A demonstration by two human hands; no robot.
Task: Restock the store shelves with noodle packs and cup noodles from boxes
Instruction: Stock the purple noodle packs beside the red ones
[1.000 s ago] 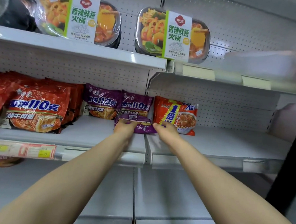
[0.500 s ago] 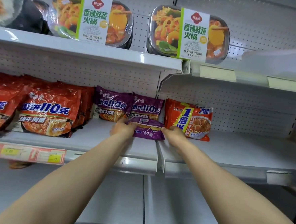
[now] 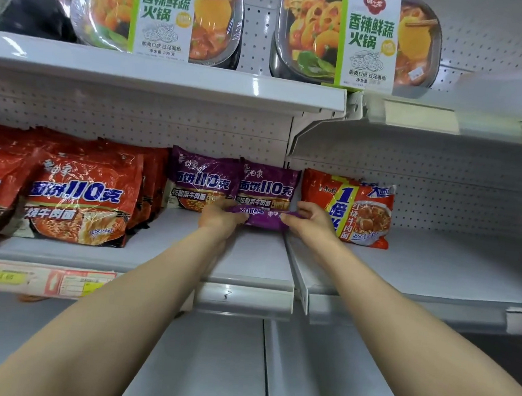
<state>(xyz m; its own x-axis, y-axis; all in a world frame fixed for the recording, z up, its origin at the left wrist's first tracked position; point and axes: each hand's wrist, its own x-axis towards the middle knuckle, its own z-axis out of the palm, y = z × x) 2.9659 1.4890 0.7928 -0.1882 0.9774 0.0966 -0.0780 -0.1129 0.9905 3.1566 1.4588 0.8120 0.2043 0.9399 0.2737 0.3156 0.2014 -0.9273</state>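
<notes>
**Purple noodle pack held flat at the middle shelf**

The left hand (image 3: 221, 215) and right hand (image 3: 309, 219) each grip one end of a purple noodle pack (image 3: 263, 219), fingers curled over its edges. It lies flat, low over the middle shelf (image 3: 249, 259), just in front of two upright purple packs (image 3: 233, 182). Just right of the hands stands an orange-red noodle pack (image 3: 364, 209); to the left, red noodle packs (image 3: 80, 197). On the upper shelf (image 3: 169, 77) sit two hot pot trays (image 3: 161, 14)
</notes>
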